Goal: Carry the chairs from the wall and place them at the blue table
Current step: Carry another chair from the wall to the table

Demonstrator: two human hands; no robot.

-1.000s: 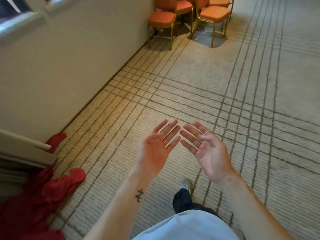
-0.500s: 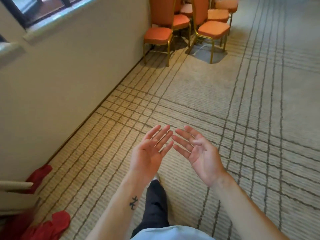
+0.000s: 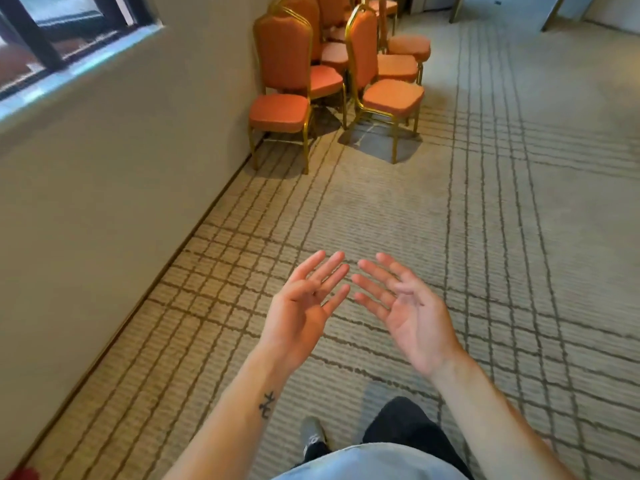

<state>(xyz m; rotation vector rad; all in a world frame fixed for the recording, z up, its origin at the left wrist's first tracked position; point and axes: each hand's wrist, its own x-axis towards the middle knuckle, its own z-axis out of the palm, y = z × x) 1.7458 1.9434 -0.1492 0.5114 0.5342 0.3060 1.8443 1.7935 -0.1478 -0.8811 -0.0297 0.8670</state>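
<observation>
Several orange-cushioned chairs with gold metal frames stand in a cluster against the wall ahead. The nearest chair (image 3: pixel 281 110) is beside the wall, and a second chair (image 3: pixel 389 95) stands just to its right. My left hand (image 3: pixel 301 306) and my right hand (image 3: pixel 408 310) are held out in front of me, palms up, fingers straight, holding nothing. Both hands are well short of the chairs. No blue table shows in view.
A beige wall (image 3: pixel 114 161) with a window (image 3: pixel 52 32) runs along the left. Patterned carpet (image 3: pixel 502 220) stretches ahead and to the right. My shoe (image 3: pixel 311 436) shows below my hands. Pale panels (image 3: pixel 502 8) stand at the far top right.
I have walked along the wall toward the chairs, which now look larger and closer. The red cloth at lower left has almost left view. My hands stay open and empty.
</observation>
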